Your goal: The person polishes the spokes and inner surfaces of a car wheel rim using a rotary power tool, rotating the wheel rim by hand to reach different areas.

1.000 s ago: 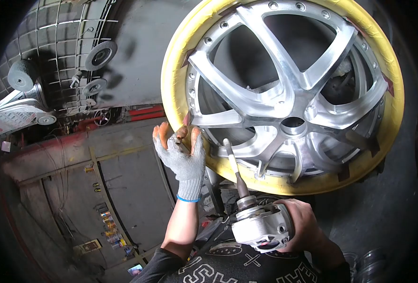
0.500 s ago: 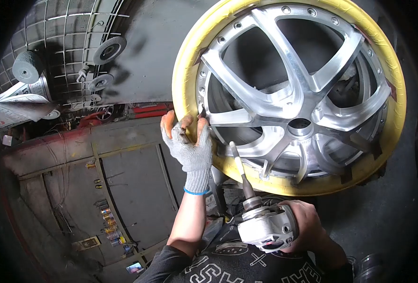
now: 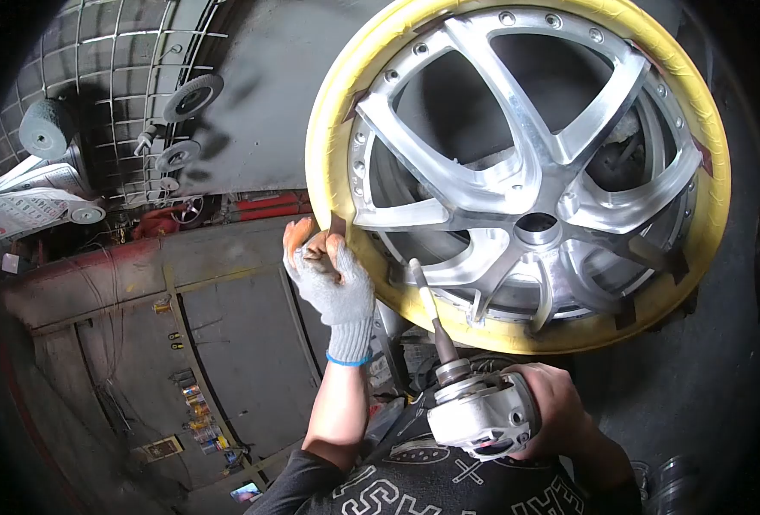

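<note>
A large silver wheel rim (image 3: pixel 517 184) with several spokes stands in the upper middle, its outer lip wrapped in yellow covering (image 3: pixel 321 146). My left hand (image 3: pixel 331 279), in a grey glove with orange fingertips, is at the rim's lower left edge, thumb and fingers pinched on a small dark reddish-brown piece (image 3: pixel 338 225). Bare, my right hand (image 3: pixel 550 403) is wrapped round the body of a silver power tool (image 3: pixel 474 419). The tool's long shaft with a pale rounded tip (image 3: pixel 423 283) points up toward the lower left spokes; whether the tip touches them I cannot tell.
A wire grid (image 3: pixel 131 51) at the upper left carries several abrasive wheels (image 3: pixel 193 97). Papers (image 3: pixel 32 202) hang beside it. Below lies a dark panelled surface (image 3: pixel 251 335) with a red edge and small coloured items (image 3: pixel 198 412). More metal parts (image 3: pixel 676 481) sit at the lower right.
My left hand has moved from the rim's bolt-hole ring back onto the yellow edge, down and left, and the small piece shows between its fingers. My right hand still holds the tool.
</note>
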Available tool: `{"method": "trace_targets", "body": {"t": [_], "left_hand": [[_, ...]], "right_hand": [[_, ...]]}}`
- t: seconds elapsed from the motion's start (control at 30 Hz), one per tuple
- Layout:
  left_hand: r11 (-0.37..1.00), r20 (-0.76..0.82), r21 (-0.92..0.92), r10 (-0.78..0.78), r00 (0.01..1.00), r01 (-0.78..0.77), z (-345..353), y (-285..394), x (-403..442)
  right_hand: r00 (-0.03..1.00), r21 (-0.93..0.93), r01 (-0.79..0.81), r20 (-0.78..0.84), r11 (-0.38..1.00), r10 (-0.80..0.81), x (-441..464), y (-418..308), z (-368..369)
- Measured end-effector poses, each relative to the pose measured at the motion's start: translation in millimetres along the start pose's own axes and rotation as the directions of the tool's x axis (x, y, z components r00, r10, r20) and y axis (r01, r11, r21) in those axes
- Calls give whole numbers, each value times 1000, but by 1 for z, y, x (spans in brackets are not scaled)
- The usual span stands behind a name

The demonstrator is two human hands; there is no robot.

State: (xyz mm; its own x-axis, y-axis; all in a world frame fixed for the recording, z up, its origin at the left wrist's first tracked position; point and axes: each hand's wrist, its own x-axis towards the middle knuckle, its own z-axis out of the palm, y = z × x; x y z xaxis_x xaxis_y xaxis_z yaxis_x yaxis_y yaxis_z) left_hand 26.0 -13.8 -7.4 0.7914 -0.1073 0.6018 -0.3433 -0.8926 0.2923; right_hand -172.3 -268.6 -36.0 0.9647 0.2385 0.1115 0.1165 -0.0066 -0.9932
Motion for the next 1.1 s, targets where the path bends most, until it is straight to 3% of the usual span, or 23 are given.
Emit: {"method": "trace_targets", "body": {"t": [0.07,0.17,0.23,0.4,0.57,0.63,0.67,0.7,0.77,0.8,0.83,0.9,0.97,1.03,1.1], "left_hand": [[997,-10,-50,-64,998,64,-7,0,-3],[996,109,-20,-81,991,84,-12,4,0],[984,150,178,-18,989,-9,-10,5,1],[961,43,226,151,988,-156,8,-10,-3],[942,-16,284,191,981,-179,17,-10,-3],[988,-13,153,12,1000,-10,17,-11,-6],[999,-24,15,-31,999,31,15,-16,-12],[999,-25,12,-29,999,30,13,-20,-15],[911,-59,-344,-264,963,228,10,-28,-17],[894,-90,-401,-254,963,198,10,-28,-11],[893,-90,-403,-256,963,200,6,-27,-7],[727,333,-383,-468,819,571,-6,-22,4],[773,313,-309,-468,827,554,-1,-14,11],[741,352,-176,-567,745,648,-3,-4,19],[704,418,-221,-557,718,675,-7,-5,27]], "right_hand": [[1000,-3,-6,18,1000,6,0,-1,0],[1000,-31,-2,-6,1000,2,2,0,2],[1000,-31,12,-17,999,-12,6,-2,1],[999,-53,31,10,998,-30,7,-2,0],[998,-63,69,2,996,-69,11,-5,3],[998,-66,60,11,996,-59,9,-5,5],[998,-69,61,11,996,-61,9,-5,6],[998,-56,60,13,997,-60,8,-5,6],[998,-46,55,8,997,-55,8,-6,6],[999,-47,50,15,998,-49,7,-6,5],[999,-47,46,23,998,-45,7,-6,5],[998,-64,50,26,997,-48,8,-6,6],[999,-85,51,24,995,-49,9,-5,8],[1000,-47,20,15,999,-20,9,-5,10],[1000,-74,17,19,997,-16,12,-6,12]]}}
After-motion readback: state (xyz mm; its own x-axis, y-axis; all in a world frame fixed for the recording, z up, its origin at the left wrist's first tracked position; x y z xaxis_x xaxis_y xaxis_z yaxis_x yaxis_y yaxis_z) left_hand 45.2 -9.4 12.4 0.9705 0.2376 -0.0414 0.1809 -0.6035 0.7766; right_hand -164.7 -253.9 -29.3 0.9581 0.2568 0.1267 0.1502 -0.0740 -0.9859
